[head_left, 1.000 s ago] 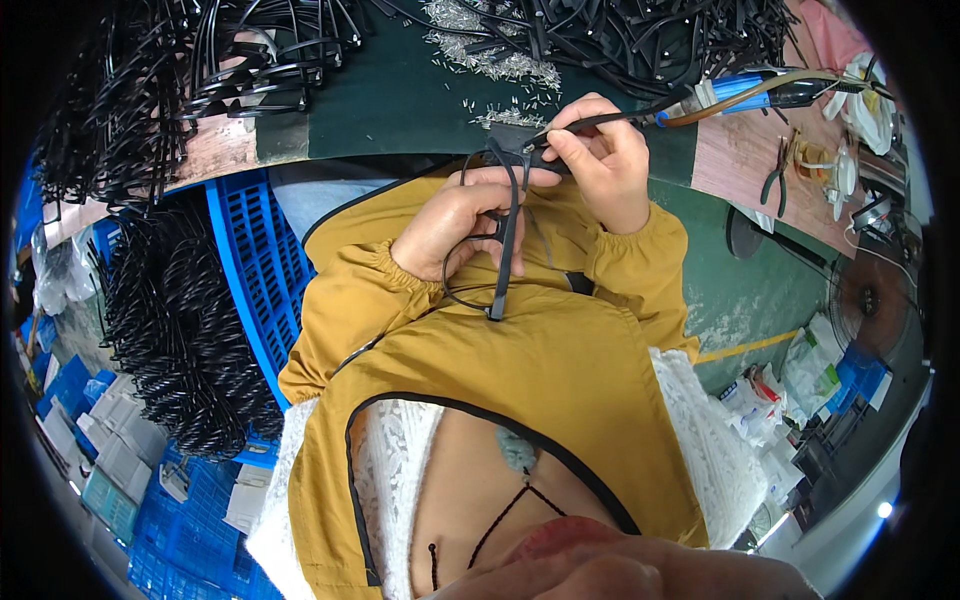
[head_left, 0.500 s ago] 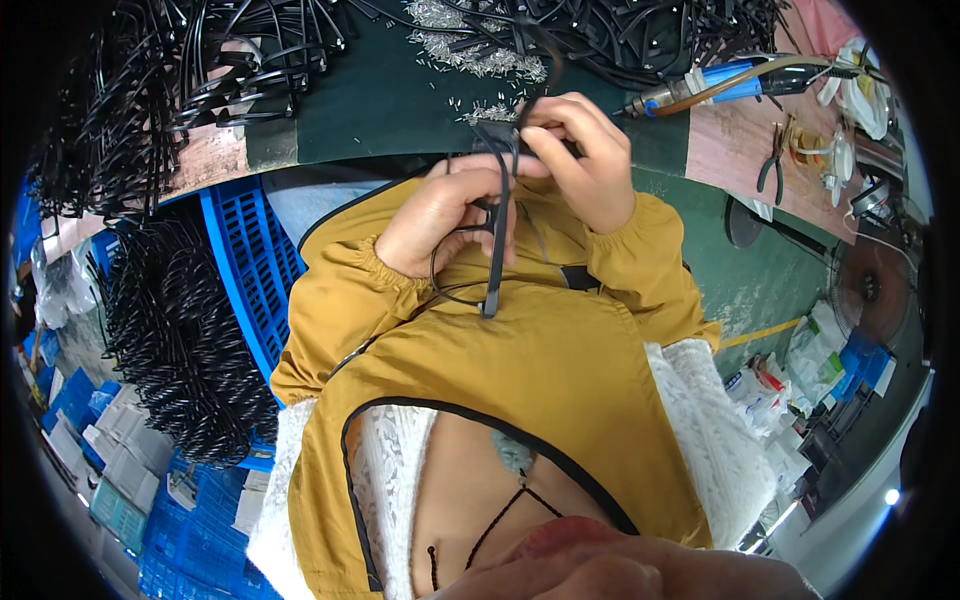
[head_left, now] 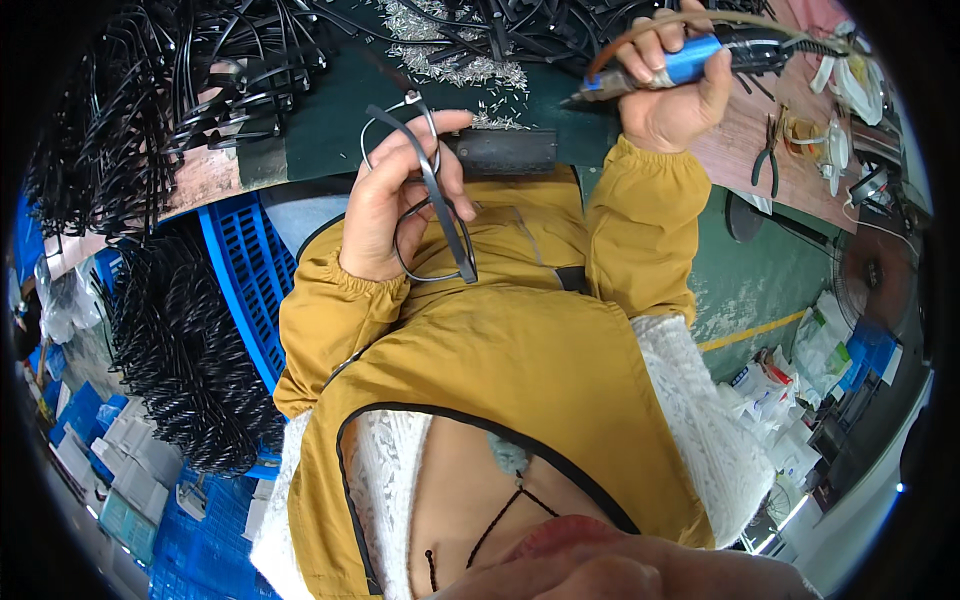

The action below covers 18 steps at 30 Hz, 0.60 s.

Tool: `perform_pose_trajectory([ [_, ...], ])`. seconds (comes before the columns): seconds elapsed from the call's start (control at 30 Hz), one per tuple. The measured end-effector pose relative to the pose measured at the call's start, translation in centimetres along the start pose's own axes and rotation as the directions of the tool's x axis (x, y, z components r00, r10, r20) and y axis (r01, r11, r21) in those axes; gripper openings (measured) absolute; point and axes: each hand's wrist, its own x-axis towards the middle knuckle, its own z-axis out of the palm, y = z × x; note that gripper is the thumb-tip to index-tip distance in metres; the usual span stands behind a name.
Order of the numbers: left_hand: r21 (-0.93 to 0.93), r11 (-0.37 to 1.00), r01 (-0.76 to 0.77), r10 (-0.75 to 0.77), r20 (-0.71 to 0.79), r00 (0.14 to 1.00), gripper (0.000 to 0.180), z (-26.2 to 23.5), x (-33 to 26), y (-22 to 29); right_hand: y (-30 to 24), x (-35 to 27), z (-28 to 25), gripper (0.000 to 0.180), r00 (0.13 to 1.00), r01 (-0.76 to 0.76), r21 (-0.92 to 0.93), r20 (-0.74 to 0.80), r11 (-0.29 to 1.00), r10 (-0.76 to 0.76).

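My left hand (head_left: 378,215) is closed round a black eyeglass frame (head_left: 455,242), which stands upright with one temple arm slanting across the rims. My right hand (head_left: 672,112) grips a powered screwdriver (head_left: 692,60) with a blue barrel, its thin tip pointing left over the dark green mat. A hose runs from the tool toward the right. Between the hands, at the bench's front edge, lies a black block (head_left: 505,150). Beyond it is a heap of tiny silvery screws or pins (head_left: 470,70).
Piles of black eyeglass parts (head_left: 245,75) cover the bench's left and back. Pliers (head_left: 766,160) lie at the right. Below the bench on the left are a blue plastic crate (head_left: 235,270) and a large bundle of black parts (head_left: 185,350). A fan (head_left: 870,270) stands at the right.
My hands have moved apart. The left has shifted left with the eyeglass frame. My right hand has let go of the work and picked up the screwdriver from the bench's right side.
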Motion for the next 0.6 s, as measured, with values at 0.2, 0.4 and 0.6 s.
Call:
perform_pose_trajectory([
  [0.2,0.014,0.992,0.129,-0.127,-0.087,0.988,0.036,0.0,-0.6,-2.1,3.1,1.3,1.8,0.027,0.988,-0.045,-0.067,0.142,0.997,0.054],
  [0.4,-0.142,0.930,0.338,-0.347,-0.042,0.937,0.042,2.0,-1.3,-4.1,2.5,-0.2,3.7,0.030,0.978,-0.181,0.347,0.166,0.920,0.130],
  [0.6,-0.242,0.867,0.435,-0.445,0.013,0.895,0.029,1.8,-0.9,-5.8,0.6,-6.4,4.5,0.038,0.978,-0.121,-0.094,0.157,0.988,0.134],
])
